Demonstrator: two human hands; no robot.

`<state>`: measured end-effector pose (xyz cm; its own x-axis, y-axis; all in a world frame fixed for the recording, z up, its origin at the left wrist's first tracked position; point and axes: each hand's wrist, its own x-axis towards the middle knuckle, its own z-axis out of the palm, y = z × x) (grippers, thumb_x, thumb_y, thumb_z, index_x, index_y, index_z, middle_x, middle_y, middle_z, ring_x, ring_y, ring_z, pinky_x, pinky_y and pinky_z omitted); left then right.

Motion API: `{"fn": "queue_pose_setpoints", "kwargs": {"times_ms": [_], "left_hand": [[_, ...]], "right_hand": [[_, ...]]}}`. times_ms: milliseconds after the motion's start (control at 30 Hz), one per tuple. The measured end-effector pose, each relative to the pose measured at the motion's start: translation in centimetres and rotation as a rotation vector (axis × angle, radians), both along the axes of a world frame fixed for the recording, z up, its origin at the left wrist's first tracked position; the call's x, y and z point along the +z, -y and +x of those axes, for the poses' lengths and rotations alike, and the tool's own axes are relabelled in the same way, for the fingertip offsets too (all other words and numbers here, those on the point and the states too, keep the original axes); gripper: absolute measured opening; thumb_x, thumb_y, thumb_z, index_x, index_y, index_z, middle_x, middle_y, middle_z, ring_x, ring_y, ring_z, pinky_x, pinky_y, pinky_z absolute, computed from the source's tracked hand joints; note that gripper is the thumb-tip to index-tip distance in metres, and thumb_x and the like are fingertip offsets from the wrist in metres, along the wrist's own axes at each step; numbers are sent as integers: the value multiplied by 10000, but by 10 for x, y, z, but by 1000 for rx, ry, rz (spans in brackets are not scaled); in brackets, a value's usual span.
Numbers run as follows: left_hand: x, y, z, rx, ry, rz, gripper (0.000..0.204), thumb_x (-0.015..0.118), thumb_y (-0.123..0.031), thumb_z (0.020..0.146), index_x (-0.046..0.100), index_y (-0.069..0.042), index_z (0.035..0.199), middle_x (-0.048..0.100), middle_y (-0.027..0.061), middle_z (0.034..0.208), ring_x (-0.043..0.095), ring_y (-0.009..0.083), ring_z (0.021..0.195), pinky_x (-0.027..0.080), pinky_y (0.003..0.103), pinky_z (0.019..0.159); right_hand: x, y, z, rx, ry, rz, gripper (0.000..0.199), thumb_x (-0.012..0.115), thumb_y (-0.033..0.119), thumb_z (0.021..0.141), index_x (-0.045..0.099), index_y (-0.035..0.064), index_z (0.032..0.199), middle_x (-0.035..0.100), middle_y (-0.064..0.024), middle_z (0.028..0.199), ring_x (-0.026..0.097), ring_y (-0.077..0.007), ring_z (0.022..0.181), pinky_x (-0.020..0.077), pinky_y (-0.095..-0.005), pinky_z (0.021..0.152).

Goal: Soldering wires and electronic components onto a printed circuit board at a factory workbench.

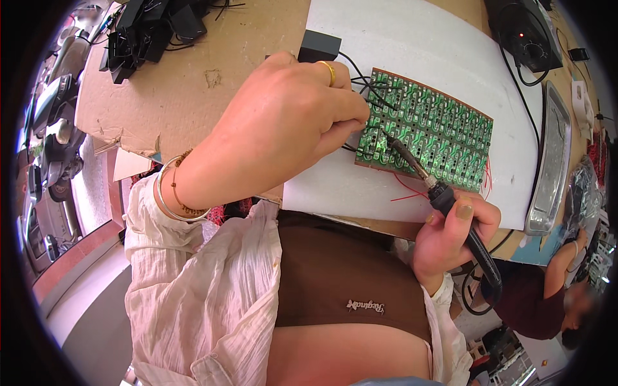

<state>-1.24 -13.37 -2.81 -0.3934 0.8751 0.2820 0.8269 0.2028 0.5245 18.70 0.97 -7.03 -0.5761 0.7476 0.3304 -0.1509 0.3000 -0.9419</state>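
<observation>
A green circuit board panel (444,122), made of many small repeated sections, lies on a white sheet (399,38). At its left edge my left hand (290,106) is closed, thumb and fingers pinched on a thin black wire (347,147); the wire's end is partly hidden by the fingers. My right hand (454,235) grips a soldering iron (479,251) by its black handle. The iron's tip touches or hovers just over the panel's left part, close to my left fingertips. A black box-shaped part (320,46) with black leads sits beyond my left hand. Thin red wires (409,186) stick out from under the panel.
Several black box-shaped parts (145,35) with cables are piled on cardboard (212,32) at the far left. At the far right stands a black soldering station (524,38) with a dial and red light. A metal tray (550,161) lies at right; another person (531,299) sits beyond it.
</observation>
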Motion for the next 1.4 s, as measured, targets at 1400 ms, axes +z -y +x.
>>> {"fn": "queue_pose_setpoints", "kwargs": {"times_ms": [1400], "left_hand": [[4,0,2,12,16,-97,65,705,-79,776,706,-86,840,615,35,788,537,267,697,417,364,698]], "right_hand": [[1,-1,0,-1,-16,-7,329,665,279,922,465,31,1003,553,-125,769,478,-103,469,431,-235,443]]}}
